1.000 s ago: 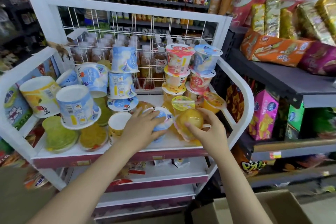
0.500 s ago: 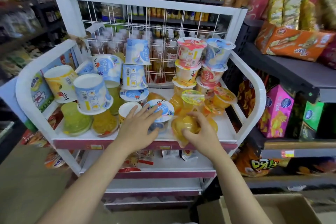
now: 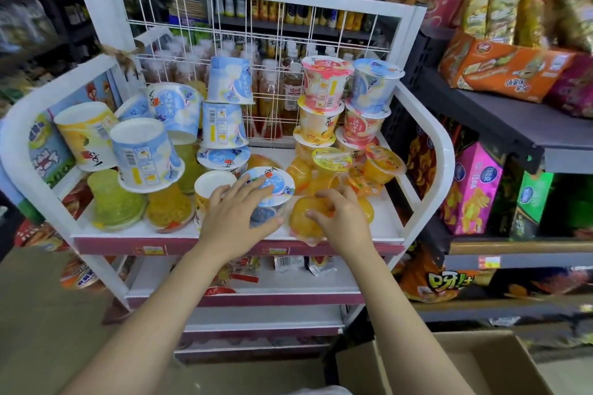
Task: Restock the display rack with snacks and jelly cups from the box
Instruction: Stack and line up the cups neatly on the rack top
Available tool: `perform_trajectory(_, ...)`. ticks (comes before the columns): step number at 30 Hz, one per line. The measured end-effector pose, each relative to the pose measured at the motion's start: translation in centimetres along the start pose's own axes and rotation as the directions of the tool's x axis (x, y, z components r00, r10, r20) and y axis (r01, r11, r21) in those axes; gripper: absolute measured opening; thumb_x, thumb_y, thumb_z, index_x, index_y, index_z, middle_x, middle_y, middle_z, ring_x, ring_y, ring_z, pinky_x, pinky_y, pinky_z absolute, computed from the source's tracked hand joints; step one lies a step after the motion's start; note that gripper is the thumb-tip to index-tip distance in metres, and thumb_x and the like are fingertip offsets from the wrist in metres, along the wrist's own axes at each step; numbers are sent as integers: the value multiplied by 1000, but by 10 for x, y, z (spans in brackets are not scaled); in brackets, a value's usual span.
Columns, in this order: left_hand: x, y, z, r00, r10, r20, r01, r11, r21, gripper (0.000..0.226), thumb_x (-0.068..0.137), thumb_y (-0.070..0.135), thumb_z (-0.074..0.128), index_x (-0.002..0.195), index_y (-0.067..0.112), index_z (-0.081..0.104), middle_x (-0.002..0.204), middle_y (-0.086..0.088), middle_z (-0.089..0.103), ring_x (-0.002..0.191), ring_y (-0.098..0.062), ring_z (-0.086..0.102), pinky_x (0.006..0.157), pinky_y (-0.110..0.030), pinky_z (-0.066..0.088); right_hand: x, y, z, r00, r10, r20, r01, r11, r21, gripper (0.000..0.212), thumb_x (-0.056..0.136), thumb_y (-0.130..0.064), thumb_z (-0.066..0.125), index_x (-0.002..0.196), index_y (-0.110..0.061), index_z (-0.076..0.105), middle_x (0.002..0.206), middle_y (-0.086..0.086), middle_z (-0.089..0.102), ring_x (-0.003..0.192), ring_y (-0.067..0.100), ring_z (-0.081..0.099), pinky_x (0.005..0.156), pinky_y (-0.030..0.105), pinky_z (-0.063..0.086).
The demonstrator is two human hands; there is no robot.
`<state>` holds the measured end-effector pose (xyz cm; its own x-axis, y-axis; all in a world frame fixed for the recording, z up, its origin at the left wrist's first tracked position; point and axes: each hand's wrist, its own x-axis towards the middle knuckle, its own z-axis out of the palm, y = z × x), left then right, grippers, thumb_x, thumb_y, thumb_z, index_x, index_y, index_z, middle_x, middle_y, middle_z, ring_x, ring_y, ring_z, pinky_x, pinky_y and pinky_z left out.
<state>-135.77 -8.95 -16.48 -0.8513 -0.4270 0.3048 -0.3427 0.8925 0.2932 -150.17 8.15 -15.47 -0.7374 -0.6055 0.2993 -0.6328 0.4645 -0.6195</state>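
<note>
The white display rack (image 3: 426, 151) has a top shelf crowded with jelly cups. My left hand (image 3: 237, 218) lies over a blue-lidded cup (image 3: 272, 184) near the shelf's front edge, fingers spread on its lid and thumb against its side. My right hand (image 3: 343, 218) holds a clear orange jelly cup (image 3: 305, 218) lying on its side at the front edge, fingers curled over it. Behind them are stacks of blue cups (image 3: 224, 125) and pink cups (image 3: 324, 83). A corner of the cardboard box (image 3: 475, 359) shows at the bottom right.
Yellow and green jelly cups (image 3: 112, 202) lie at the shelf's left. Lower rack shelves (image 3: 256, 285) hold a few snack packets. A dark store shelf (image 3: 500, 125) with snack bags and boxes stands close on the right. Drink bottles line the shelves behind the rack's wire back.
My right hand has lowered the orange jelly cup to the front edge of the shelf. My left hand stays on the blue-lidded cup. The camera has shifted left.
</note>
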Motion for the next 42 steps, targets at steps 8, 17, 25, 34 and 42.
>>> perform_trajectory(8,-1,-1,5,999,-6,-34,6,1000,-10,75,82,79,27,143,40,45,158,16,31,150,-5,13,114,-32,5,-6,13,14,991,-127,39,130,988,-79,63,70,-25,87,128,-26,65,143,12,37,131,29,40,90,42,53)
perform_trajectory(17,0,-2,3,1000,3,-24,-4,999,-35,72,84,77,26,144,41,43,159,18,28,150,-5,10,116,-34,7,0,14,18,996,-80,-30,78,996,-41,49,76,-33,83,123,-24,70,145,12,38,134,29,41,94,39,51)
perform_trajectory(25,9,-18,-23,996,-1,-95,-14,987,-161,67,87,67,34,138,29,56,151,8,44,145,-17,33,119,-41,22,16,-26,-8,991,-94,-93,103,990,98,41,78,-40,80,114,-22,71,123,-1,45,105,22,56,89,34,50)
perform_trajectory(34,11,-58,-21,995,-94,37,98,984,-151,92,84,78,9,155,24,30,163,9,19,152,-11,8,123,-34,11,42,-76,42,930,-88,357,72,996,56,101,69,-46,86,151,-31,30,149,4,29,140,19,25,109,25,25)
perform_trajectory(42,21,-61,-29,998,-59,6,59,993,-106,91,84,69,-2,147,23,45,156,4,38,145,-17,26,118,-35,17,44,-75,41,996,-43,84,40,999,34,74,71,-48,84,134,-26,55,124,1,46,122,16,42,95,20,33)
